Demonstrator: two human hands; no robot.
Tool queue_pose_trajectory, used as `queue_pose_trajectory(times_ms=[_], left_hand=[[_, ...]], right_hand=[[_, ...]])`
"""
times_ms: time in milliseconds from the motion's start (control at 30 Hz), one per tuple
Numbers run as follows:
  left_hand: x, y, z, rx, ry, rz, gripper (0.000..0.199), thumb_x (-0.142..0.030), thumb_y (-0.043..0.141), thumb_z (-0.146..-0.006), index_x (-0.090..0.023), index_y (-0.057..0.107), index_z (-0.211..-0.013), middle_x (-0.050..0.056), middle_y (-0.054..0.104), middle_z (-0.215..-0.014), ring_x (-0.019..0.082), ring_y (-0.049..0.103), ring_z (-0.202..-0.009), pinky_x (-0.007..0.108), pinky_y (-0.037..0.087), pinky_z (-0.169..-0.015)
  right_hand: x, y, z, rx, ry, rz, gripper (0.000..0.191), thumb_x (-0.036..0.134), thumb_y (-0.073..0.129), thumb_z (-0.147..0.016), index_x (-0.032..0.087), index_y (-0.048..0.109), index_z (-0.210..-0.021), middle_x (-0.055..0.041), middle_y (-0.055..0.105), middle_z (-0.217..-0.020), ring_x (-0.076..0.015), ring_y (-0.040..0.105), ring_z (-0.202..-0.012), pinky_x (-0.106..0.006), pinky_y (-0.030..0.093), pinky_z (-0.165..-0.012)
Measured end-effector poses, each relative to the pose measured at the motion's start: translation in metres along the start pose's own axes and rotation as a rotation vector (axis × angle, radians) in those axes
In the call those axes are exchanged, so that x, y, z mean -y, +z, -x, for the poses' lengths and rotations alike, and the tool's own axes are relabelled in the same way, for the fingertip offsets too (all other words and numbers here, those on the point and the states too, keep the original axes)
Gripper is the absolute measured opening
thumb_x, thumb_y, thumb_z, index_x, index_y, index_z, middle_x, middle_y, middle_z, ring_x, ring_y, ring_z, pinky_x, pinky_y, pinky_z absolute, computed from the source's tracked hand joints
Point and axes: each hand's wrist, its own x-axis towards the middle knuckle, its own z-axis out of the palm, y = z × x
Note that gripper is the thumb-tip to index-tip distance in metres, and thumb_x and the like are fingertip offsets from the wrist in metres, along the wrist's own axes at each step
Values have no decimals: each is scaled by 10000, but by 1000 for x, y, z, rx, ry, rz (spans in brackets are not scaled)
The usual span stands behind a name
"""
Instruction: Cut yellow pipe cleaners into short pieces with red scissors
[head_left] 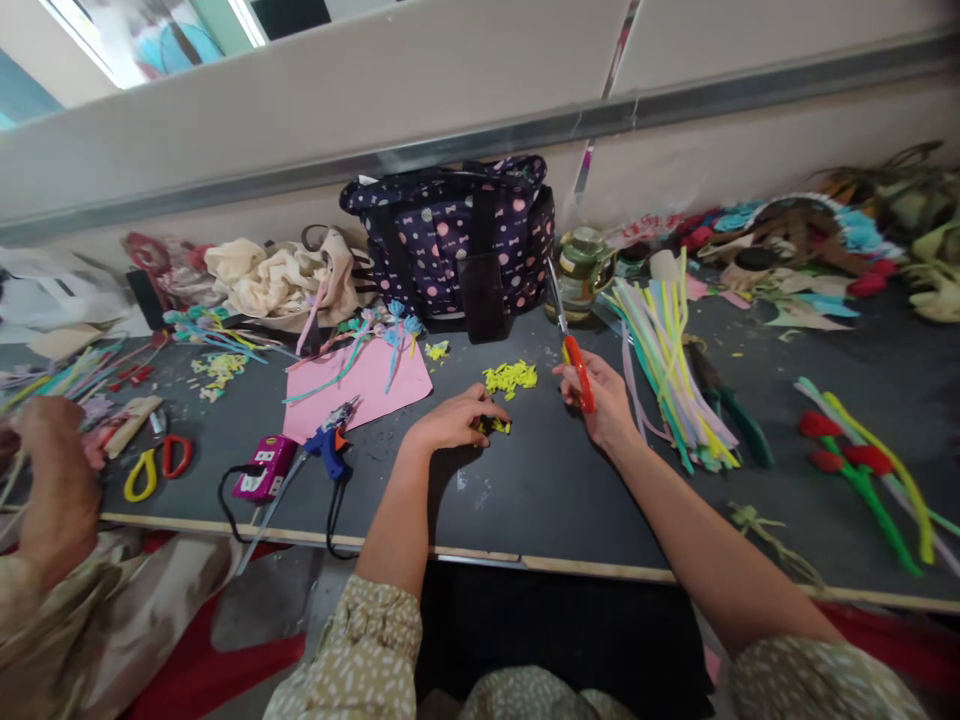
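Observation:
My left hand (459,418) rests on the dark table, its curved fingers apart around a few small yellow cut pieces (496,426). Just beyond those fingers lies a larger pile of yellow pieces (511,377). In my right hand (606,400) is a pair of scissors (577,372) with red handles, its blades pointing up and away from me. Whether the scissors' blades are fully closed is hard to make out. To the right of that hand lies a bundle of pastel pipe cleaners (675,370).
A polka-dot bag (457,230) stands at the back with a phone (482,298) leaning on it, beside a glass jar (583,265). Left are pink paper (360,375), a glue gun (328,445) and a co-worker's arm (56,480). Pliers (731,405) and red pipe-cleaner flowers (847,455) lie right.

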Motion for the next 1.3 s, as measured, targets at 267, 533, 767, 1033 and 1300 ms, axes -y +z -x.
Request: queue_pose_trajectory(times_ms=[267, 533, 767, 1033, 1300], left_hand=[[-4, 7, -12, -48, 74, 53, 183, -240, 616, -767, -226, 692, -933, 33, 572, -875, 167, 545, -869, 278, 403, -781], [22, -3, 1, -211, -96, 187, 136, -275, 608, -762, -172, 680, -816, 30, 589, -818, 129, 553, -727, 258, 425, -690], [12, -6, 2, -326, -111, 180, 284, -345, 661, -720, -199, 689, -962, 32, 590, -849, 117, 519, -681, 265, 412, -663], [-17, 12, -16, -109, -7, -62, 167, -320, 667, -721, -235, 680, -864, 33, 605, -910, 194, 557, -903, 300, 399, -807], [14, -10, 4, -288, -156, 53, 269, -277, 652, -717, -214, 660, -978, 33, 594, -937, 146, 557, -774, 282, 423, -728]], right_hand=[[8, 8, 5, 4, 43, -21, 480, 399, 711, -643, 202, 526, -1040, -1, 614, -830, -53, 459, -509, -212, 364, -448], [7, 10, 7, 60, 39, 48, 487, 417, 676, -675, 190, 529, -1080, -64, 645, -967, -87, 540, -610, -222, 403, -497], [5, 9, 8, 83, 41, 45, 502, 429, 673, -676, 188, 534, -1093, -76, 652, -981, -106, 573, -657, -227, 430, -520], [7, 11, 9, 66, 60, -6, 510, 398, 692, -659, 175, 542, -1093, -90, 649, -1021, -104, 580, -675, -222, 450, -525], [6, 8, 9, 100, 54, 35, 495, 400, 672, -690, 184, 535, -1115, -88, 646, -1014, -111, 585, -689, -222, 448, -525]])
